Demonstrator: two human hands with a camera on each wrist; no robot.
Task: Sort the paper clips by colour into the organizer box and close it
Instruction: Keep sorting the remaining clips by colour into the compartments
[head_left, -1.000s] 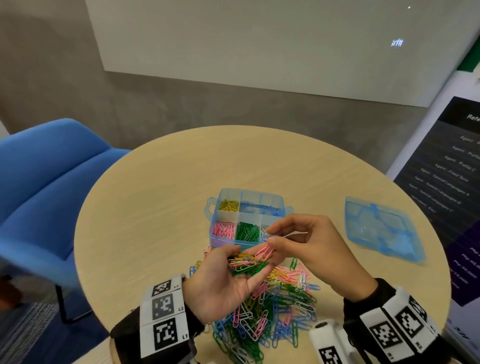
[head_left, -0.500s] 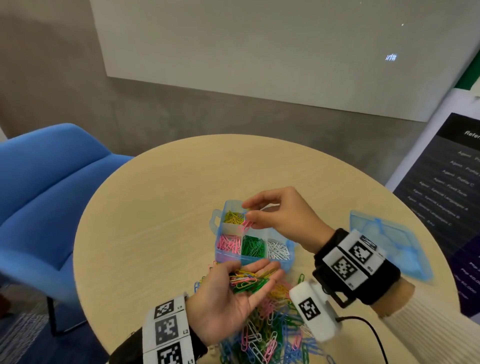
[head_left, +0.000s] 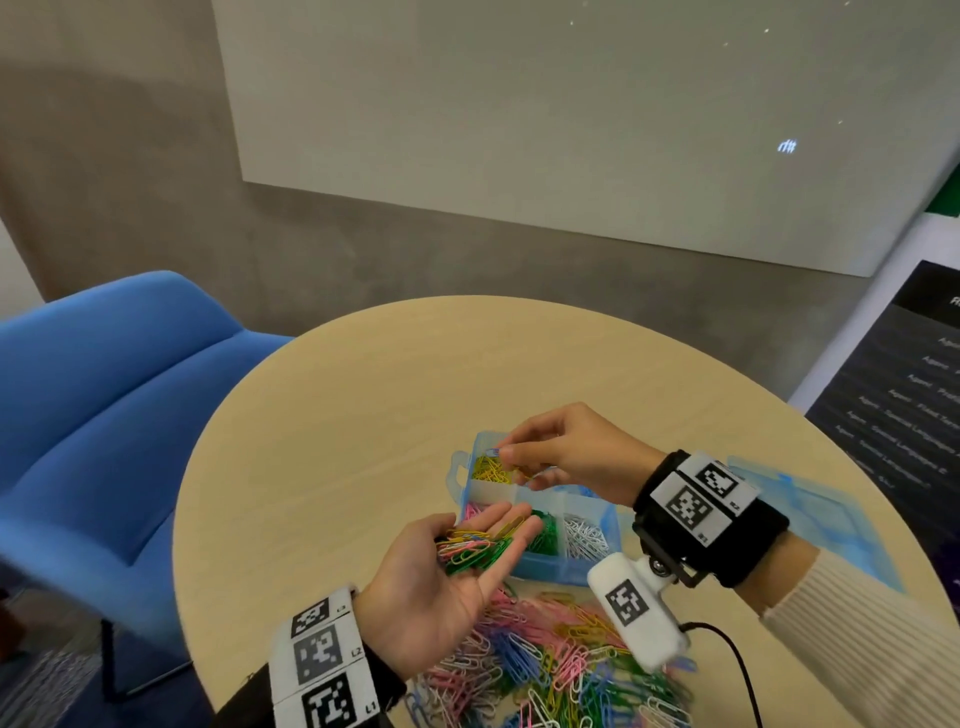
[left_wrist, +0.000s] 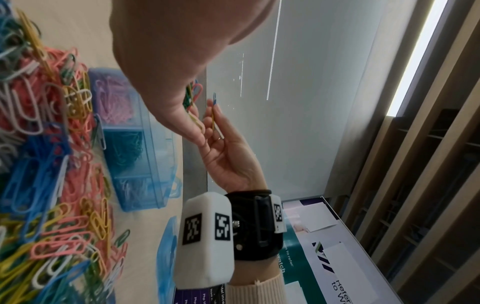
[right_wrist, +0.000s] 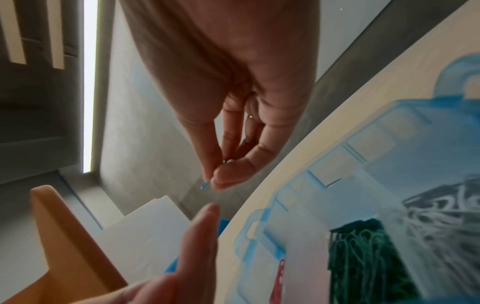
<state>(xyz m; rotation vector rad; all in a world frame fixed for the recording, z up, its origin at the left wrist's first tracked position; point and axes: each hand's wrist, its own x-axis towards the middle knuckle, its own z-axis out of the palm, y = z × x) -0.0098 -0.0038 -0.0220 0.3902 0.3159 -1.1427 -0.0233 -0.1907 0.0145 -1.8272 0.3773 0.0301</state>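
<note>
The clear blue organizer box (head_left: 550, 569) stands open mid-table, with yellow (head_left: 485, 467), green (head_left: 543, 530) and white (head_left: 584, 538) clips in separate compartments. My right hand (head_left: 501, 454) hovers over the back-left yellow compartment and pinches a blue paper clip (head_left: 492, 451) between thumb and forefinger; its tip (right_wrist: 204, 185) shows in the right wrist view. My left hand (head_left: 493, 530) lies palm up just in front of the box, fingers nearly straight, carrying a small heap of mixed clips (head_left: 467, 551). It hides most of the pink compartment.
A big loose pile of mixed-colour clips (head_left: 545, 670) covers the near table edge. The box's blue lid (head_left: 821, 525) lies flat at the right, behind my right wrist. A blue chair (head_left: 104, 415) stands left of the round table (head_left: 363, 415).
My right hand has left the left palm with a clip and moved back and left over the box's rear compartments. My left hand has drifted up toward the box front.
</note>
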